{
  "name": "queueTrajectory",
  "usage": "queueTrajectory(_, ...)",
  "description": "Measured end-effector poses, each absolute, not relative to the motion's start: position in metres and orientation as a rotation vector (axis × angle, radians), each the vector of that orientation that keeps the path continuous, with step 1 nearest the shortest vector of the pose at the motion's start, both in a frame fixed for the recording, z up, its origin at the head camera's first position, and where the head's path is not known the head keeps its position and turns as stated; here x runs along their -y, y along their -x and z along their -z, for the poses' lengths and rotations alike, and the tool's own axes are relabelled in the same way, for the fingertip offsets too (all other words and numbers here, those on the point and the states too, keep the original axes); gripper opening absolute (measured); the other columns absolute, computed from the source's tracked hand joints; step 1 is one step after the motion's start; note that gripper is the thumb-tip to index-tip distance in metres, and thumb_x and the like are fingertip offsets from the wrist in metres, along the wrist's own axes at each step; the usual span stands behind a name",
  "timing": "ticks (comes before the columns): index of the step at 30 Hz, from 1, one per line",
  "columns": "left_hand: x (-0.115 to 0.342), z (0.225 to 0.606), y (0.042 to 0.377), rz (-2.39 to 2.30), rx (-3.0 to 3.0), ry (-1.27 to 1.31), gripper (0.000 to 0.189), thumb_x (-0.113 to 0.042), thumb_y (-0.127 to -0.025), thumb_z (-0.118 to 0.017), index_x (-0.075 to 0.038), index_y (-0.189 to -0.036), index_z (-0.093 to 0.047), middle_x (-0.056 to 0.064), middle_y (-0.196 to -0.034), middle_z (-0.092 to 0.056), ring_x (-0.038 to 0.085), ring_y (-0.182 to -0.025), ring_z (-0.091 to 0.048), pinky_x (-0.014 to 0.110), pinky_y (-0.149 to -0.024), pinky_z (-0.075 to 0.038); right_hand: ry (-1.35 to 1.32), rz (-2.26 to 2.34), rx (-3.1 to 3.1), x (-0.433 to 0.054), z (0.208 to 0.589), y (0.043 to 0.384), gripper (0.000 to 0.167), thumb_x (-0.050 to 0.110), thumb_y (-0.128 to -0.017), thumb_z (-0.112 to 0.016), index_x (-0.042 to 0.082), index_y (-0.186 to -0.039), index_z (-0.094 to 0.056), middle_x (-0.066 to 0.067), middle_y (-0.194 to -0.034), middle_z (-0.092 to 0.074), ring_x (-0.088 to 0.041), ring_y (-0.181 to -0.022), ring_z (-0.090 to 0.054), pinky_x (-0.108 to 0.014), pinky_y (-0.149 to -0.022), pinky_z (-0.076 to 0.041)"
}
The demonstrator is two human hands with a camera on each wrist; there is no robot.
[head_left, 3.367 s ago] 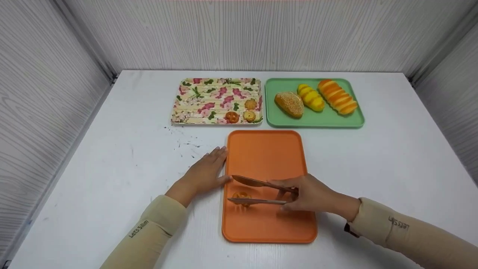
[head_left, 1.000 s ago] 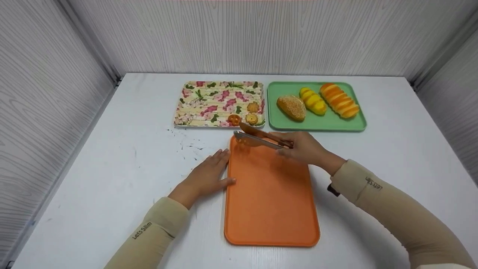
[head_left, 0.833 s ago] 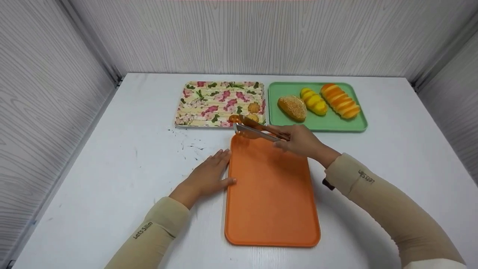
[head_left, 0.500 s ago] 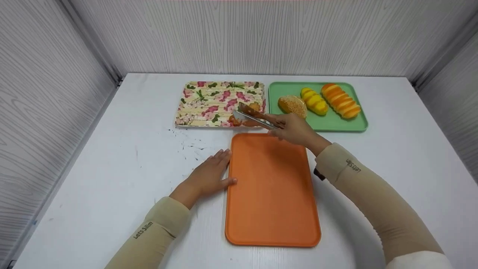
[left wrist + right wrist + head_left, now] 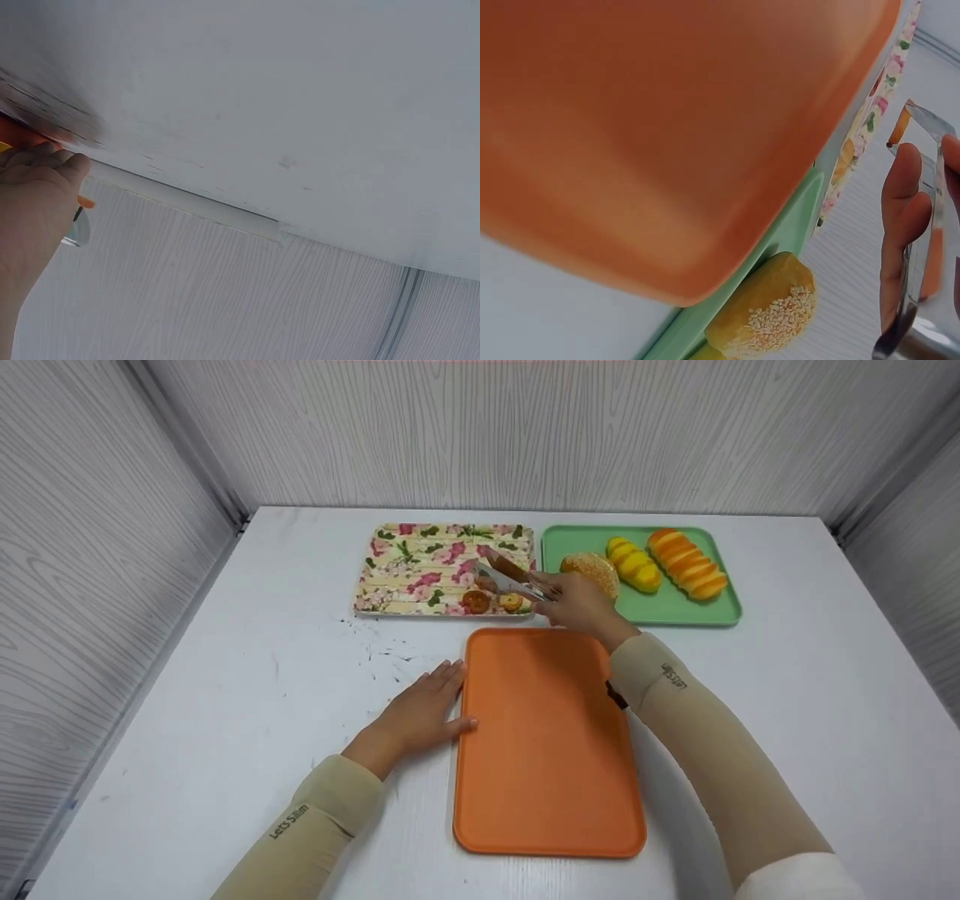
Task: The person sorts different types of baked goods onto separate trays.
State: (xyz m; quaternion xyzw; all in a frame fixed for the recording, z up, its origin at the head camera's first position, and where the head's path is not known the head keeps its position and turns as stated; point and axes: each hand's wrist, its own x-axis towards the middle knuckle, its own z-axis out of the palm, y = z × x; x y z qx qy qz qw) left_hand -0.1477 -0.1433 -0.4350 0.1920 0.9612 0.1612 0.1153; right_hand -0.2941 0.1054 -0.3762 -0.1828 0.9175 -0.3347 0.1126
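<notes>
My right hand [image 5: 581, 604] grips metal tongs [image 5: 517, 583] over the lower right of the floral tray [image 5: 397, 574]. A brown pretzel [image 5: 486, 583] appears between the tong tips, largely covered by them; the right wrist view has the tongs [image 5: 928, 187] with a thin orange-brown piece at their tips. Below it, a second pretzel [image 5: 475, 601] and a round cookie [image 5: 511, 601] lie on that tray. The other cookie is hidden behind the tongs. Fingers extended, my left hand [image 5: 420, 712] rests against the left edge of the orange tray [image 5: 547, 765], thumb over its rim.
Right of the floral tray stands a green tray [image 5: 682, 613]. On it are a sesame bun [image 5: 596, 570], partly behind my right hand, a yellow roll [image 5: 634, 564] and a striped orange loaf [image 5: 686, 564]. Pale panels [image 5: 480, 435] enclose the white table [image 5: 262, 675].
The tongs have carried a pretzel off the orange tray, forward to above the floral tray. My right hand moved forward and slightly left with them. The left hand stayed against the orange tray.
</notes>
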Motion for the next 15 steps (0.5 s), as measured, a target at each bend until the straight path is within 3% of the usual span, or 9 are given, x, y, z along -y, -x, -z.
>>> queueTrajectory(2, 0.143, 0.436, 0.147, -0.477, -2.819, -0.56, 0.087, -0.057, -0.092, -0.051, -0.005, -0.153, -0.016, 0.006, -0.158, -0.015, 0.022, -0.144, -0.011, 0.04, -0.114, -0.017, 0.502, 0.985, -2.687, -0.102, 0.377, 0.296, 0.057, 0.028, -0.092, -0.065, 0.031, -0.144, -0.042, -0.02, -0.077, -0.064, -0.033, -0.071, -0.063, -0.03, -0.049, -0.039)
queueTrajectory(5, 0.143, 0.436, 0.148, -0.466, -2.822, -0.557, 0.086, -0.057, -0.092, -0.05, -0.006, -0.153, -0.016, 0.006, -0.158, -0.014, 0.021, -0.144, -0.01, 0.039, -0.114, -0.016, 0.466, 1.006, -2.7, -0.098, 0.378, 0.299, 0.057, 0.025, -0.091, -0.066, 0.029, -0.144, -0.043, -0.018, -0.101, -0.067, -0.031, -0.071, -0.064, -0.029, -0.049, -0.041)
queueTrajectory(9, 0.143, 0.436, 0.148, -0.441, -2.831, -0.579, 0.085, -0.056, -0.093, -0.049, -0.004, -0.152, -0.016, 0.007, -0.158, -0.014, 0.022, -0.144, -0.01, 0.038, -0.115, -0.015, 0.457, 1.017, -2.739, -0.093, 0.379, 0.301, 0.057, 0.023, -0.09, -0.067, 0.024, -0.143, -0.045, -0.012, -0.134, -0.054, -0.027, -0.07, -0.066, -0.028, -0.049, -0.042)
queueTrajectory(15, 0.143, 0.435, 0.147, -0.442, -2.831, -0.602, 0.084, -0.055, -0.094, -0.049, -0.003, -0.152, -0.017, 0.009, -0.157, -0.015, 0.023, -0.144, -0.011, 0.039, -0.114, -0.016, 0.452, 1.015, -2.751, -0.087, 0.381, 0.302, 0.056, 0.022, -0.091, -0.066, 0.022, -0.143, -0.046, -0.006, -0.138, -0.052, -0.026, -0.067, -0.065, -0.027, -0.046, -0.038)
